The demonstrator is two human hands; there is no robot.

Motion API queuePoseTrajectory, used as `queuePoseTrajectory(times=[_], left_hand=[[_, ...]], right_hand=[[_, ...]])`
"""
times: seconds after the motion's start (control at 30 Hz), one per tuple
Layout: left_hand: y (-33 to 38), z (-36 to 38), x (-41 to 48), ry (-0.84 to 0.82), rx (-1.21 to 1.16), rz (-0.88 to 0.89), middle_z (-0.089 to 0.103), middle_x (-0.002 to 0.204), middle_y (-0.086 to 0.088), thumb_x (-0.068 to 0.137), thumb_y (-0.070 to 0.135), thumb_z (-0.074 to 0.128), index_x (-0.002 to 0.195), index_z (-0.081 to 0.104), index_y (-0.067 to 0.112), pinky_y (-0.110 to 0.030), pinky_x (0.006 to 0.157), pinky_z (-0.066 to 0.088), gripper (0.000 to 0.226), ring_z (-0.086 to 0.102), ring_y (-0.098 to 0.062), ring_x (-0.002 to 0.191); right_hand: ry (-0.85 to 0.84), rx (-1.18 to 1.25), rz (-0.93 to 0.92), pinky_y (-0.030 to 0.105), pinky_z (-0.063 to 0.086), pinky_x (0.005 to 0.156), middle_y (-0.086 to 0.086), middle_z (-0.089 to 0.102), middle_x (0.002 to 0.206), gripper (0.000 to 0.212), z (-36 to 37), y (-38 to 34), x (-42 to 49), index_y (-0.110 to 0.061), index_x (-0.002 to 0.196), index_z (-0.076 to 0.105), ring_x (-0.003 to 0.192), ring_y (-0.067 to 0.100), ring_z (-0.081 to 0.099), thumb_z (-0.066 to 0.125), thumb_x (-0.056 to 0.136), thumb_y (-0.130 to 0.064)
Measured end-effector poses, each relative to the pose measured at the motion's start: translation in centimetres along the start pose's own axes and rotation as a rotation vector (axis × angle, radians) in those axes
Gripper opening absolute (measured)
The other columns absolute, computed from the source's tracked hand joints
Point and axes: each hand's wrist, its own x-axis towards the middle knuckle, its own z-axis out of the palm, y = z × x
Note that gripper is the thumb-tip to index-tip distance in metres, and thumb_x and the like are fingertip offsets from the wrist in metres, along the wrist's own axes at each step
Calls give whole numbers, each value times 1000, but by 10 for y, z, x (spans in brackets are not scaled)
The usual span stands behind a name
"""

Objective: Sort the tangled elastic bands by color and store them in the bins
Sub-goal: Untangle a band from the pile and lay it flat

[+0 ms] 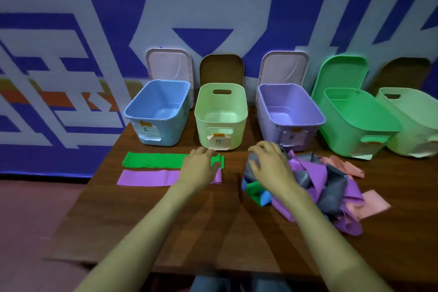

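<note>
Green band (154, 160): lies flat with its long axis left to right. It stretches away to the left of the left hand (201, 168), and its right end is under that hand's fingers.
Purple band (147, 178): lies parallel to the green one and just on the person's side of it. Its right end is beneath the same hand.
Left hand: fingers look relaxed and laid over both band ends, pressing rather than pinching.
Right hand (272, 168): sits on the near-left edge of the tangled pile (320, 187) with fingers bent over a grey band (254, 168). I cannot tell whether they actually grip it.
Tangled pile: spreads to the right of the right hand and mixes purple, grey, pink, blue and green loops.
Bins: all stand beyond the hands. The blue bin (170, 133) is ahead-left of the left hand, the pale green bin (206, 130) straight ahead of it, and the purple bin (267, 125) ahead of the right hand.
Nearer hand: judging from this, the right hand is the one placed to draw the next band leftward out of the pile.
</note>
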Motion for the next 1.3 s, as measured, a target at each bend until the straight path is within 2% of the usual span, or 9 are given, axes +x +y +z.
queuePoseTrajectory(times=[0.17,0.3,0.47,0.57,0.7,0.87,1.0,1.13,1.3], left_hand=[[78,23,-12,-50,-216,185,52,127,-11,87,31,60,126,55,15,-37,99,40,42,48,-31,118],[110,46,-20,-139,-149,192,44,133,-11,88,34,58,139,39,18,-39,101,37,57,42,-32,122],[125,66,-27,-202,-105,136,43,138,-13,91,32,53,150,15,21,-41,98,38,72,42,-34,124],[128,71,-24,-193,-24,158,53,125,-11,93,41,49,141,38,30,-39,94,40,51,48,-33,118],[130,74,-25,-62,-56,214,53,112,-7,93,40,50,113,67,26,-34,90,36,30,45,-26,111],[145,58,-25,94,-581,193,62,101,-10,97,23,47,101,60,8,-28,76,36,20,57,-26,97],[159,37,-20,200,-691,234,63,87,-2,97,20,49,95,58,12,-26,66,38,12,57,-13,79],[175,17,-15,243,-838,228,62,77,11,93,18,54,87,61,21,-14,64,41,9,54,3,70],[175,-5,-14,236,-1076,177,68,82,10,90,16,60,89,67,20,-16,70,45,8,59,0,74]], right_hand=[[75,-34,141,45,41,95,19,58,110,35,-31,58,-38,-6,111,63,108,41,51,62,79,-20],[-179,-151,248,37,25,109,11,38,139,61,-35,89,-64,-21,140,38,132,31,28,60,85,-40],[-289,-118,290,35,24,110,8,27,147,61,-23,103,-88,-25,143,32,137,26,21,54,89,-44],[-311,-77,336,34,25,108,6,31,144,52,-12,108,-96,-25,138,39,135,26,26,52,91,-44],[-229,0,384,34,34,101,5,43,127,37,-4,114,-100,-23,123,51,121,28,40,57,89,-37],[-39,-9,427,34,37,93,9,51,121,28,-7,113,-91,-14,118,59,113,28,46,45,96,-26],[278,384,391,24,35,93,5,57,120,26,-38,89,-79,-11,118,58,113,19,49,41,97,-14],[172,758,307,9,43,72,-17,62,95,14,-73,62,-73,-27,104,59,89,-3,57,49,95,-31],[284,590,307,24,51,75,-12,63,84,5,-86,69,-71,-22,93,57,82,5,61,60,89,-21]])
